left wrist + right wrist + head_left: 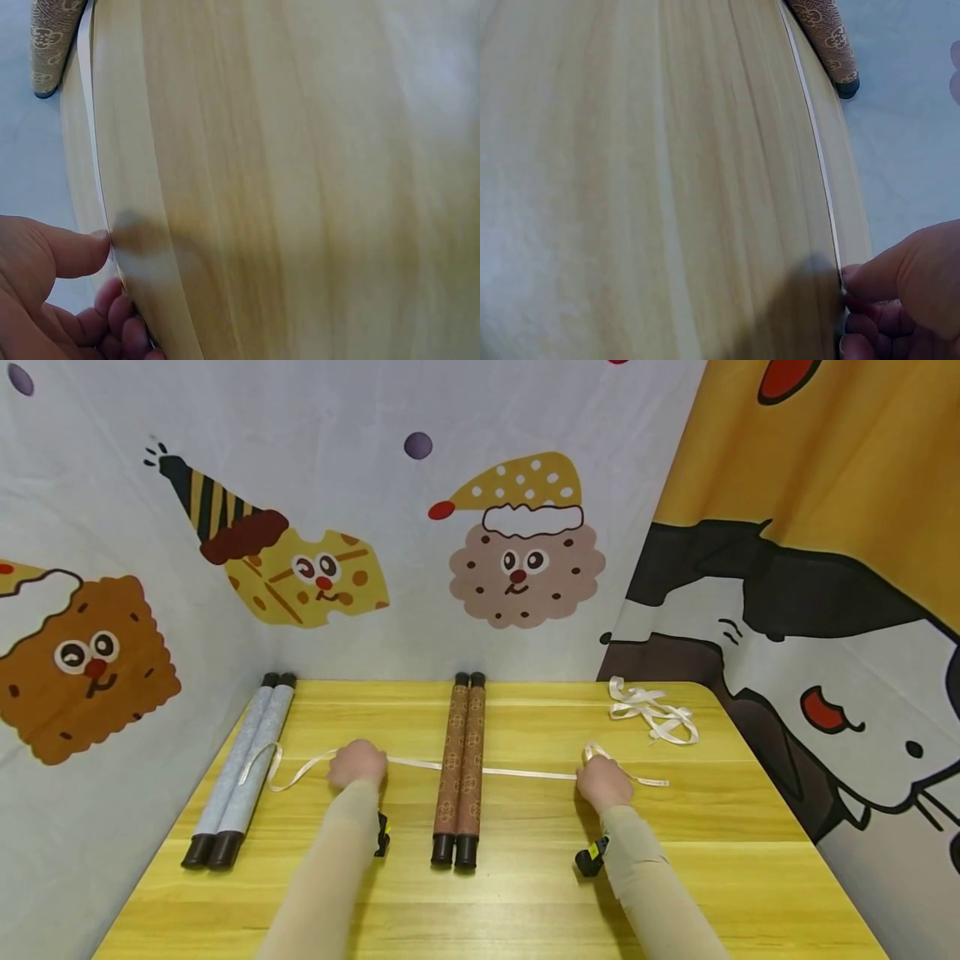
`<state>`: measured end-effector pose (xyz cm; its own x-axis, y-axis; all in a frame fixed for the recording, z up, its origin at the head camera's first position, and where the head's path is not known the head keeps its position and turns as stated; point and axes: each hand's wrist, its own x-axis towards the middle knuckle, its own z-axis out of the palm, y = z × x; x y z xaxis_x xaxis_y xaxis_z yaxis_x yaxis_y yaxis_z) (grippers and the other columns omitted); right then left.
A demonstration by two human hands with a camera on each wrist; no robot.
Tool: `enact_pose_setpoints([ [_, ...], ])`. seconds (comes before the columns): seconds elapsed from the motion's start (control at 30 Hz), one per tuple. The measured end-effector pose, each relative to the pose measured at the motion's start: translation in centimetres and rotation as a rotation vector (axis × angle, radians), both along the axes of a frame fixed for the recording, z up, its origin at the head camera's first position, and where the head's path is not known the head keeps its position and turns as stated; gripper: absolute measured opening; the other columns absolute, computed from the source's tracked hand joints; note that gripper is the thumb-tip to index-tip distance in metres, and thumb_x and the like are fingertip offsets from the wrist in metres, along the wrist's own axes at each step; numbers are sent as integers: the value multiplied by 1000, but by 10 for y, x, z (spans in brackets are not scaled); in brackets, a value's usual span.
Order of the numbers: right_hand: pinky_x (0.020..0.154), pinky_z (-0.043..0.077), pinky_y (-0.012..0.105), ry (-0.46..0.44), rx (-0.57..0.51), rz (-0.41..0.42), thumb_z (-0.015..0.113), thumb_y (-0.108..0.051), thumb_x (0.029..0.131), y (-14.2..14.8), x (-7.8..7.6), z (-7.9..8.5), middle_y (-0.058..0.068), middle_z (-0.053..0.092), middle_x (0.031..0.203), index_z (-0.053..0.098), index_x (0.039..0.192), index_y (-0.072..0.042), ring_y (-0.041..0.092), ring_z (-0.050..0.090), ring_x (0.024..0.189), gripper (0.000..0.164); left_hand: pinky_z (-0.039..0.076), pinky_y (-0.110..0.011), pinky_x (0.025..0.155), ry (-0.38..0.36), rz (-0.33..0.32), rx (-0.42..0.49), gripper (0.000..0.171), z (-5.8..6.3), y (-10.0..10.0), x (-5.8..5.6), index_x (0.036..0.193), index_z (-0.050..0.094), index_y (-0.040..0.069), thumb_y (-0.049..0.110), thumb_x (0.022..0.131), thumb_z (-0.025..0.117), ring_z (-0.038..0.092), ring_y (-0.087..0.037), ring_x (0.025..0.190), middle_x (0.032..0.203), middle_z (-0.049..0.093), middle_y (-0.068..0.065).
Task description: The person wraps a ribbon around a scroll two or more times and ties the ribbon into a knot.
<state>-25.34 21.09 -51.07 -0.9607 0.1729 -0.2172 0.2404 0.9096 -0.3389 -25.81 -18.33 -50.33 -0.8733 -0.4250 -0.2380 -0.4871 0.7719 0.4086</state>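
A brown patterned double-roller scroll (459, 760) with dark end caps lies near the middle of the table. Under it runs a narrow white ribbon (531, 773), stretched straight from one hand to the other; the scroll hides the crossing part. To the scroll's left, my left hand (359, 764) pinches the ribbon, its thumb (82, 253) pressing it in the left wrist view. On the other side, my right hand (604, 782) pinches the ribbon (819, 154) between thumb and fingers. Loose ribbon ends trail beyond both hands, the left one curling over a pale blue scroll.
The pale blue double-roller scroll (243, 764) lies along the table's left side. A loose heap of white ribbon (651, 708) rests at the back right. Behind the wooden table (525, 893) hangs a cartoon-printed cloth (345, 652).
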Motion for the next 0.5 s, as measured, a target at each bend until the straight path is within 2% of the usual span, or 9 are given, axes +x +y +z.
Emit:
enact_pose_setpoints([
  [0.17,60,51,47,17,7,9,58,-22,98,-1,0,1,23,67,92,68,101,7,33,64,77,31,49,-56,83,9,-3,14,34,-3,2,-3,105,68,-5,25,98,52,58,-46,105,109,63,-29],
  [0.33,63,52,48,44,-6,31,59,-19,97,1,1,1,22,68,91,68,98,7,35,65,79,27,51,-52,77,32,-27,14,29,-3,1,-3,93,68,-2,19,95,49,60,-43,96,100,65,-25],
  [0.43,63,51,48,61,-29,46,60,-18,97,3,2,0,20,67,88,67,92,5,32,64,76,24,52,-49,71,66,-47,51,28,-2,0,-2,87,66,-1,19,95,49,62,-36,86,92,66,-21],
  [0.5,62,50,46,70,-50,50,60,-18,97,5,2,0,17,66,84,65,87,2,30,61,73,23,51,-45,67,110,-63,106,27,0,0,-1,81,63,0,18,95,48,59,-30,76,84,64,-16],
])
